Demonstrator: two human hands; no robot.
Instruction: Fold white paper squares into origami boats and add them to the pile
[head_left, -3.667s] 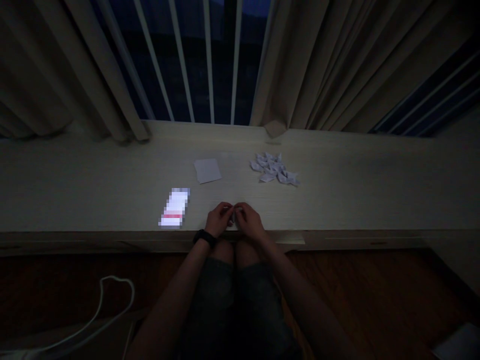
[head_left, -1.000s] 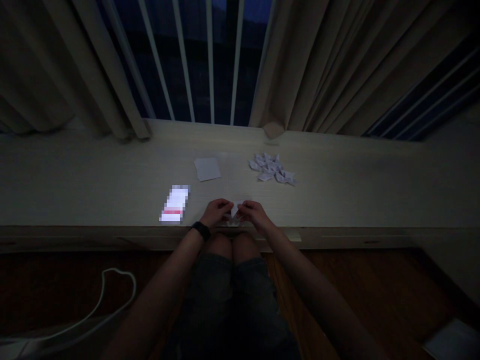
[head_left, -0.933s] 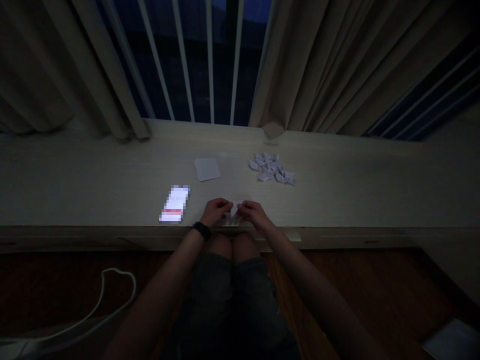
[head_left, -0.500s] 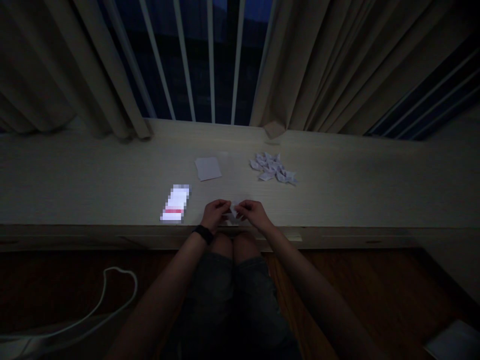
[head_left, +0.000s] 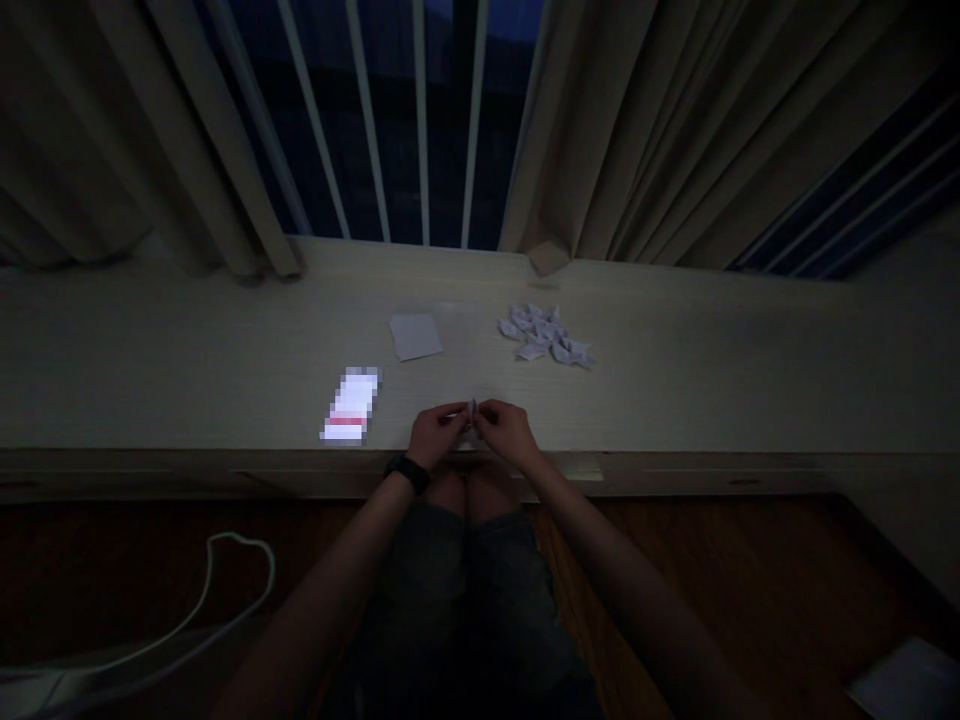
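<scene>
Between my fingertips, just above the front edge of the white sill, is a small piece of folded paper [head_left: 472, 411]. My left hand [head_left: 439, 432], with a dark band on its wrist, pinches it from the left. From the other side my right hand [head_left: 506, 428] pinches it too, and the two hands nearly touch. Fingers cover most of the paper, so its exact shape is hidden. Beyond my hands lie a stack of square paper sheets [head_left: 416, 336] on the left and a pile of several folded paper pieces [head_left: 544, 335] on the right.
A lit phone [head_left: 352, 405], its screen blurred out, lies on the sill [head_left: 697, 370] left of my hands. Behind are curtains [head_left: 622, 130] and window bars [head_left: 422, 130]. A white cable [head_left: 270, 570] loops at lower left. My knees are under the front edge.
My hands have drawn closer together around the folded paper. Less of it shows, and it now stands narrow and upright between the fingertips.
</scene>
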